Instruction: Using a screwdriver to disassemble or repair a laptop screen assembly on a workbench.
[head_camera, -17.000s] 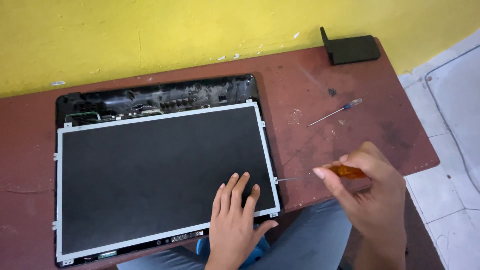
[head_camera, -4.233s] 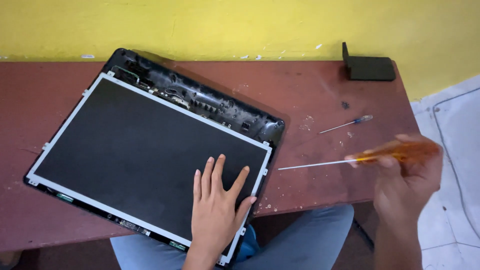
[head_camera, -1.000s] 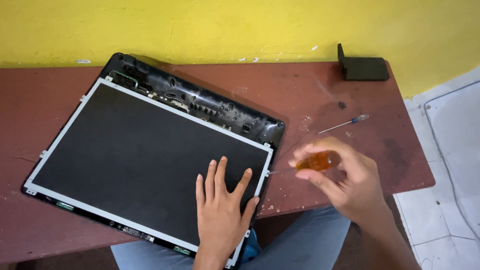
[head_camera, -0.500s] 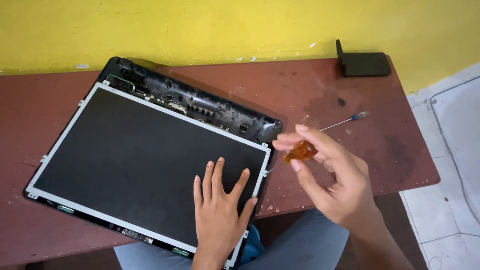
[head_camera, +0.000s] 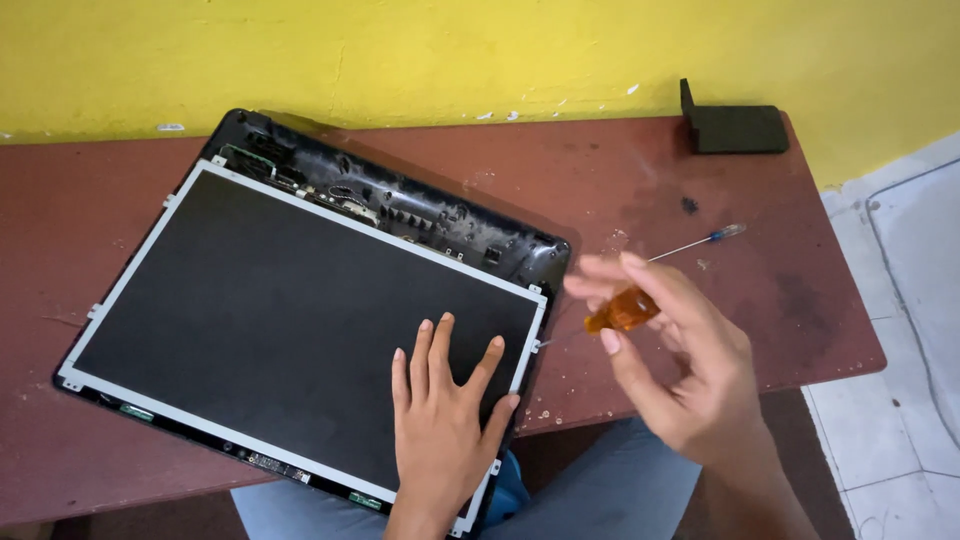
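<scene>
A bare laptop screen panel (head_camera: 280, 320) with a metal frame lies in its black back cover (head_camera: 400, 200) on a reddish-brown table (head_camera: 600, 180). My left hand (head_camera: 445, 420) rests flat, fingers spread, on the panel's lower right corner. My right hand (head_camera: 680, 360) holds a screwdriver by its orange handle (head_camera: 620, 312); the thin shaft points left, its tip at the panel's right edge bracket (head_camera: 540, 344).
A second small screwdriver (head_camera: 695, 243) with a clear handle lies on the table right of the cover. A black rectangular part (head_camera: 735, 128) sits at the table's far right corner against the yellow wall. White tiled floor (head_camera: 900, 300) lies to the right.
My right hand has brought the orange screwdriver in from the right, turning its tip toward the panel's right edge. The left hand stays flat on the panel.
</scene>
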